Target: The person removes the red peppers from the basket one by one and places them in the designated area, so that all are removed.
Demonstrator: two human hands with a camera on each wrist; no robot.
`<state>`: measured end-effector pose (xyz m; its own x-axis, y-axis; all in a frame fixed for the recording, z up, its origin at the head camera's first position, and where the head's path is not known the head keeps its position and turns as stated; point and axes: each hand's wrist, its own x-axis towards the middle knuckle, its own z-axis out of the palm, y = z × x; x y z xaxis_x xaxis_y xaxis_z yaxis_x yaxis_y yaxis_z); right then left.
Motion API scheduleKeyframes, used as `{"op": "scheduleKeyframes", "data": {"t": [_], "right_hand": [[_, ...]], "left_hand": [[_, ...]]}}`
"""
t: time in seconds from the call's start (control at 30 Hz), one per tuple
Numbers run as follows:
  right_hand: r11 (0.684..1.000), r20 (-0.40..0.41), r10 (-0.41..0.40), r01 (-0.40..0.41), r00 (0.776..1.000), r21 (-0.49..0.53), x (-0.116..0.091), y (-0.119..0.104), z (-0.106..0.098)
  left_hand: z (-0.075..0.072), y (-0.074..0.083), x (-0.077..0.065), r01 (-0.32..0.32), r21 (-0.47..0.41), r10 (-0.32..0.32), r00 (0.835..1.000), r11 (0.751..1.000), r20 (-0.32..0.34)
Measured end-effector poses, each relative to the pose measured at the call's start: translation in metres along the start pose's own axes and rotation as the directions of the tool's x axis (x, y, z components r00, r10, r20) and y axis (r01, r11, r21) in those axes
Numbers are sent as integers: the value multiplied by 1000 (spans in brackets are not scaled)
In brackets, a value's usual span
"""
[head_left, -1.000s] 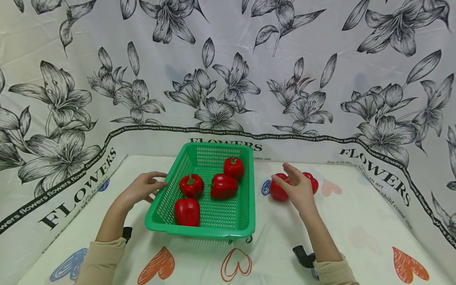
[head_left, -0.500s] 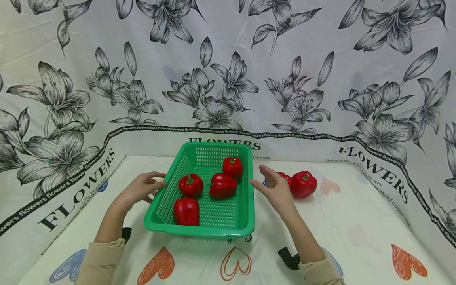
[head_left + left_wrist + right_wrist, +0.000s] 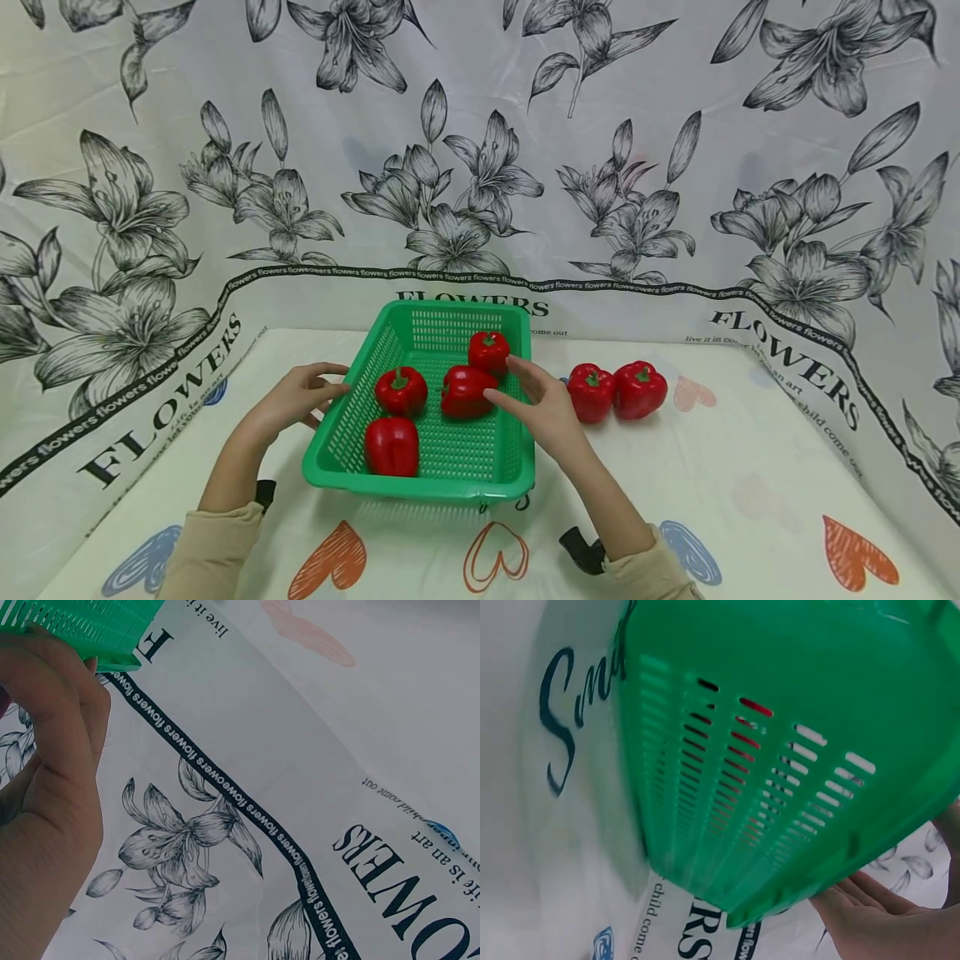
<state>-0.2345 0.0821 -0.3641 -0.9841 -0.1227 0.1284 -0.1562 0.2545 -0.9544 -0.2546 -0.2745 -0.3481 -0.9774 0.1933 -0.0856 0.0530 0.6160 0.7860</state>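
Hovering over the right rim of a green perforated basket (image 3: 405, 486), a person's right hand (image 3: 553, 415) has thumb and fingers spread, fingertips near a pepper on its side (image 3: 463, 398) and an upright pepper behind it (image 3: 487, 351); contact is unclear. The left hand (image 3: 298, 393), fingers bent, is at the left rim; whether it grips cannot be told. Also inside are a stem-up pepper (image 3: 402, 393) and a front pepper (image 3: 392, 448). Two more peppers (image 3: 640, 392), all red, sit side by side on a heart-printed cloth (image 3: 750, 442), right of the basket.
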Motion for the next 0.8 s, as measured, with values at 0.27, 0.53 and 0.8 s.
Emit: {"op": "scheduleKeyframes", "data": {"t": [0.27,0.53,0.8], "right_hand": [[1000,66,7,-8,998,18,-3,-9,18],[998,143,2,-10,990,57,-2,-17,36],[1000,191,10,-15,982,23,1,-15,54]], "left_hand": [[0,-2,1,-3,7,3,1000,1000,-2],[0,-2,1,-12,-13,12,1000,1000,5],[0,-2,2,-9,-14,9,1000,1000,5]]}}
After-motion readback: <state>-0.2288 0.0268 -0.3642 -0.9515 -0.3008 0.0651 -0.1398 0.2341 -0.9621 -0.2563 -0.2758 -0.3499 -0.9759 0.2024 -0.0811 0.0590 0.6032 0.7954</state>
